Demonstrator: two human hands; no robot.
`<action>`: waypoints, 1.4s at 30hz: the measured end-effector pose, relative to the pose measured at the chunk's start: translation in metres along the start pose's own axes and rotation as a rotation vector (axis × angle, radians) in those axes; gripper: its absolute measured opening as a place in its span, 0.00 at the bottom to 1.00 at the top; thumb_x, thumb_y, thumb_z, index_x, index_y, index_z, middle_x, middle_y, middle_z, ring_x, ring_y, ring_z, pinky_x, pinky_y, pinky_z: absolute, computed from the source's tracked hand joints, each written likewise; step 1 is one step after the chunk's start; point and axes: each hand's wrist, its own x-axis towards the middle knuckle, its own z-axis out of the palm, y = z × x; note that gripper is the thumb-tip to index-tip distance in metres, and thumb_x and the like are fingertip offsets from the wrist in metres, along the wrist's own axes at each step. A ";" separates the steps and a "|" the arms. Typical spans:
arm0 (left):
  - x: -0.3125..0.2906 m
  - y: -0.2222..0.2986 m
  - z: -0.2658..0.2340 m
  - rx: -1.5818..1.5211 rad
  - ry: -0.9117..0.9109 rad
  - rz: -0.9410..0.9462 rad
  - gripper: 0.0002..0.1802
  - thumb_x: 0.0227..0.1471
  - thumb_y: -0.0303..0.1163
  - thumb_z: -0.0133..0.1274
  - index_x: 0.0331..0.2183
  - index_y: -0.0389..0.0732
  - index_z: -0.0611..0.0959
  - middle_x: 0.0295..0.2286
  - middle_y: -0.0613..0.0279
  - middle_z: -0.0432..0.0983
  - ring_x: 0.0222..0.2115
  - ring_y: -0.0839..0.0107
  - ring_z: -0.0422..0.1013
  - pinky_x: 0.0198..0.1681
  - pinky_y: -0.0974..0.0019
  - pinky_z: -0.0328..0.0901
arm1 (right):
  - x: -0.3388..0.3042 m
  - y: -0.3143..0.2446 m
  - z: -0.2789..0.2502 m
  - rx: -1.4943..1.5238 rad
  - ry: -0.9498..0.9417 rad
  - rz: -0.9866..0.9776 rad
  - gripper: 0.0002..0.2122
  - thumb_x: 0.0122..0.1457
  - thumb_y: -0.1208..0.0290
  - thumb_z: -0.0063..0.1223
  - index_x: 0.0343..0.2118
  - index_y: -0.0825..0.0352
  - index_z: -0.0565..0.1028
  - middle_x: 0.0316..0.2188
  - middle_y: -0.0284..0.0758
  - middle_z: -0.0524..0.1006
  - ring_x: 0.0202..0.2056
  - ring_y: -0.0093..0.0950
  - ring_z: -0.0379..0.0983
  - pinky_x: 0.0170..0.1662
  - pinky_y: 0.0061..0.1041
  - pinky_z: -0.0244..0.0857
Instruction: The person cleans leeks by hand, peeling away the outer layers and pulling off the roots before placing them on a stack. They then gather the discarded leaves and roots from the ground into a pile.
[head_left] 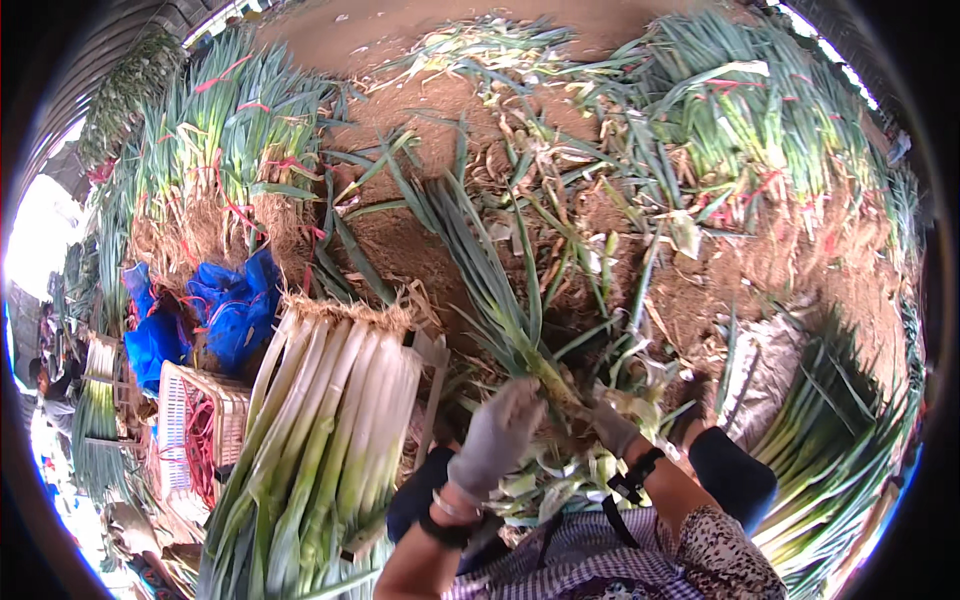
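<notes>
One leek (530, 352) slants in front of me, its long green leaves pointing away and its root end toward my right hand. My right hand (612, 428), in a grey glove, is closed around the leek near its root end. Just left of the stalk, my gloved left hand (498, 430) has its fingers curled in beside the leek; what they pinch, if anything, is hidden. Stripped leaves (640, 375) lie under and around both hands. To my left stands a stack of cleaned leeks (340, 400), white stalks with their roots lined up at the far end.
A pale plastic basket (245, 420) holding red ties stands left of the stack, with blue netting (235, 305) behind it. Tied leek bundles (215, 140) stand far left, more bundles (750, 120) far right. Loose leeks (830, 420) lie at right beside a whitish sack (765, 365).
</notes>
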 end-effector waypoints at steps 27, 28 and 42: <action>0.014 0.006 -0.023 -1.074 0.448 0.101 0.18 0.47 0.24 0.59 0.42 0.38 0.77 0.36 0.69 0.76 0.34 0.78 0.71 0.41 0.72 0.65 | 0.029 -0.001 0.011 -0.679 0.193 -0.413 0.12 0.55 0.65 0.48 0.38 0.67 0.77 0.29 0.39 0.77 0.32 0.30 0.73 0.35 0.28 0.67; 0.022 0.018 -0.018 -1.056 0.394 0.110 0.18 0.47 0.23 0.59 0.42 0.38 0.76 0.36 0.69 0.76 0.34 0.79 0.71 0.41 0.72 0.65 | 0.030 0.056 -0.042 -1.280 0.171 -0.429 0.13 0.55 0.64 0.47 0.38 0.66 0.77 0.32 0.41 0.77 0.36 0.32 0.75 0.38 0.29 0.68; 0.026 0.015 -0.022 -0.867 0.206 0.236 0.51 0.42 0.47 0.63 0.58 0.35 0.55 0.50 0.62 0.63 0.50 0.70 0.60 0.54 0.66 0.55 | -0.106 -0.151 0.117 -0.490 0.209 -0.645 0.18 0.45 0.75 0.61 0.41 0.69 0.72 0.26 0.33 0.76 0.24 0.24 0.71 0.30 0.26 0.68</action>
